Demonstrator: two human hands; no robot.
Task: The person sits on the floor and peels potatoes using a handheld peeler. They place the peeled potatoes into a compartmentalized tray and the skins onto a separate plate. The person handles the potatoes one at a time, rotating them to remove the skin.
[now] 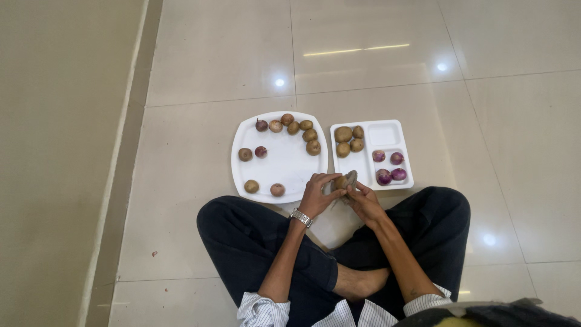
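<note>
I sit cross-legged on a tiled floor. My left hand [319,192], with a metal watch on its wrist, grips a small brown potato [341,181] from the left. My right hand [365,200] holds a thin grey tool [350,177] against the potato; I cannot tell what kind. Both hands hover just above the near edges of two white dishes. A square white plate [284,165] holds several small potatoes and small purple onions around its rim. A divided white tray [363,166] carries several potatoes in one section and several purple onions in another.
My dark-trousered knees spread left [233,227] and right [445,209] below the dishes, with one bare foot [363,281] between them. A darker floor strip [124,151] runs along the left. Glossy beige tiles surround the dishes.
</note>
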